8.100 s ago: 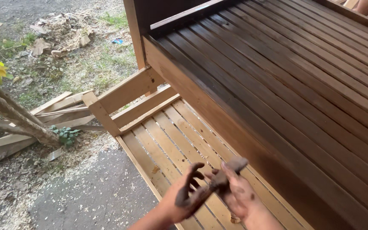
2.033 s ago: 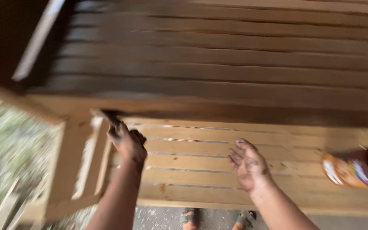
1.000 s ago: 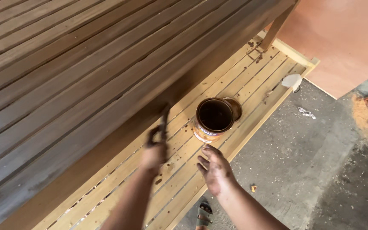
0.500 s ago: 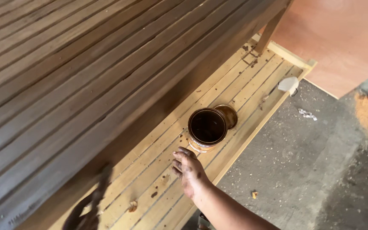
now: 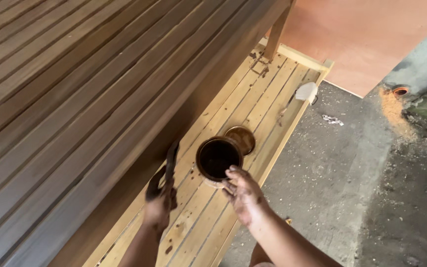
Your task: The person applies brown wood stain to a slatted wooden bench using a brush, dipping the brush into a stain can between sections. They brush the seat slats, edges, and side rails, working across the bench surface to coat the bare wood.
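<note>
Head view, single frame, camera looking steeply down.

The left hand (image 5: pixel 160 201) is sitting in the lower centre of the frame, stained dark, fingers curled closed around a brush (image 5: pixel 171 160) whose dark head is pointing up toward the edge of the stained slatted surface (image 5: pixel 75 99) filling the upper left. The brush is lying close against that dark edge; whether it is actually touching cannot be told.

The right hand (image 5: pixel 245 195) is coming in from the lower right, also smeared with stain. Its fingers are partly curled and gripping the near rim and side of an open round can (image 5: pixel 218 159), thumb side toward the camera. The can is standing upright on the pale unstained slats (image 5: pixel 253 106) of the lower wooden frame, just right of centre, and is showing a dark liquid inside. Its round lid (image 5: pixel 241 138) is lying flat on the slats, touching or just behind the can on the upper right.

Dark drips are spotting the pale slats around the can and near the left hand. A small white object (image 5: pixel 306 92) is resting on the far end of the slats, upper right of centre. A concrete floor (image 5: pixel 352 173) is occupying the right side, with a patch of sawdust (image 5: pixel 394 111) at upper right. A reddish board (image 5: pixel 366 39) is filling the top right corner.
</note>
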